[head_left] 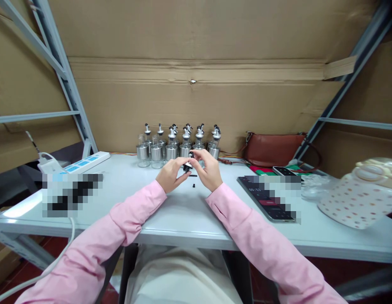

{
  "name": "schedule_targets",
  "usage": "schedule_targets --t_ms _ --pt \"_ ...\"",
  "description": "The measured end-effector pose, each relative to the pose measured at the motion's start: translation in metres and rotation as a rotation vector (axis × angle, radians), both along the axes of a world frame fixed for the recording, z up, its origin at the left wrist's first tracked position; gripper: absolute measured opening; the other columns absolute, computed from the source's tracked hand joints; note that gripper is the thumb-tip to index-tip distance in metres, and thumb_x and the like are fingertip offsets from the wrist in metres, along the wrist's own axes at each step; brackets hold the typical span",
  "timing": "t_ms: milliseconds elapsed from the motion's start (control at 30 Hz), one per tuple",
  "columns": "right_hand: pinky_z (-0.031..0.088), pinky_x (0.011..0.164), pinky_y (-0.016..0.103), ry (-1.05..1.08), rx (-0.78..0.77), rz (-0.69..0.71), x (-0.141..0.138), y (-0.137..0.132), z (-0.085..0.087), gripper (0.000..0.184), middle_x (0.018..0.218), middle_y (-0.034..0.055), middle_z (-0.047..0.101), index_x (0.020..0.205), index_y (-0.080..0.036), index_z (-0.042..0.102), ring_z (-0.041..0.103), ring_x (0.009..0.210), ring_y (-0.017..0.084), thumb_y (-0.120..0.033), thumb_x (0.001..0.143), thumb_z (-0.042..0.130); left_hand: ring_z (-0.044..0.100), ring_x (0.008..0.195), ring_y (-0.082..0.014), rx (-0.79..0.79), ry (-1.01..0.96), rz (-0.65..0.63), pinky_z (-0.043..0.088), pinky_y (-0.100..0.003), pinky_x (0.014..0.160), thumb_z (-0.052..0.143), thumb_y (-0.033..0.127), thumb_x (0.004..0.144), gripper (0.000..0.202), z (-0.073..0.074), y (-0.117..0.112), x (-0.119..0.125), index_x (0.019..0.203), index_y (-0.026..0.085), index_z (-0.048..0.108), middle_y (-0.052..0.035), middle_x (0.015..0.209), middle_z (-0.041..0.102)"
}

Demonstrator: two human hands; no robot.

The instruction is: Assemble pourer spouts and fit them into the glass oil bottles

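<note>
Both hands meet above the middle of the table around a bottle pourer (187,167), a small silver and black spout like those on the bottles behind. My left hand (171,174) grips its lower part, near the black stopper end. The fingers of my right hand (209,169) pinch at its upper end, where a black tip shows. A small black cap (193,185) lies on the table below the hands, and a thin black strip (192,175) lies just above it. Behind stand several glass bottles with steel sleeves (156,153); most carry pourers, while two at the front left have open necks.
A power strip (88,162) lies at the left with a white cable. To the right are a tablet (262,198), a phone (284,171), a brown bag (273,150) and a dotted white bag (357,198). Cardboard (196,101) walls the back.
</note>
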State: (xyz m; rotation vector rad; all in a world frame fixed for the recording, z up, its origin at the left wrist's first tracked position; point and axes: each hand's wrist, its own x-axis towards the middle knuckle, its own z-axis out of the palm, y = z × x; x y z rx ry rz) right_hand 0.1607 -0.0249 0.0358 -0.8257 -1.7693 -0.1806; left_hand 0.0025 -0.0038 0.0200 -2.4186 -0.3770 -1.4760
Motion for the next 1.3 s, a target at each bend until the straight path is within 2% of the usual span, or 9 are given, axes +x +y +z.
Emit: schedule_targets --t_ms 200,400,600,867,1300 --pt "0.042 0.071 0.029 0.013 0.002 -0.01 0.0 -0.0004 0.0015 0.029 0.078 0.0032 0.054 0.1 -0.018 0.054 0.053 0.072 0.015 -0.041 0.084 0.044 0.056 0.096 -0.0177 -0.035 0.028 0.016 0.046 -0.031 0.077 0.046 0.028 0.086 0.032 0.0011 -0.0001 -0.0011 0.114 0.017 0.038 -0.0097 0.105 0.057" --pt "0.043 0.069 0.029 0.046 0.007 -0.001 -0.0023 -0.0028 0.0036 0.03 0.078 0.0022 0.053 0.099 -0.02 0.052 0.052 0.07 0.015 -0.04 0.077 0.056 0.058 0.086 -0.0172 -0.045 0.011 0.086 0.046 -0.031 0.075 0.043 0.035 0.086 0.033 -0.0001 0.0011 -0.0013 0.113 0.017 0.039 -0.0091 0.101 0.058" --pt "0.043 0.07 0.03 0.01 0.001 -0.003 -0.0038 -0.0044 0.0029 0.029 0.08 0.0029 0.053 0.1 -0.02 0.051 0.052 0.071 0.015 -0.039 0.078 0.054 0.057 0.083 -0.0184 -0.084 0.044 0.152 0.046 -0.031 0.074 0.038 0.038 0.088 0.032 -0.0039 0.0037 -0.0019 0.109 0.015 0.043 -0.0098 0.097 0.06" --pt "0.043 0.07 0.03 0.01 0.028 0.018 -0.0028 -0.0046 0.0037 0.03 0.08 0.0026 0.052 0.1 -0.019 0.05 0.051 0.07 0.014 -0.038 0.078 0.055 0.057 0.08 -0.0167 -0.074 0.044 0.13 0.046 -0.029 0.072 0.036 0.038 0.089 0.033 -0.0046 0.0037 -0.0013 0.109 0.013 0.042 -0.0099 0.096 0.059" --pt "0.043 0.071 0.03 0.023 0.003 0.026 -0.0031 -0.0036 0.0018 0.03 0.08 0.0028 0.052 0.101 -0.02 0.05 0.051 0.071 0.015 -0.039 0.078 0.054 0.058 0.08 -0.0161 -0.144 0.042 0.104 0.047 -0.028 0.073 0.037 0.038 0.088 0.032 -0.0056 0.0032 -0.0011 0.11 0.015 0.042 -0.0087 0.095 0.058"
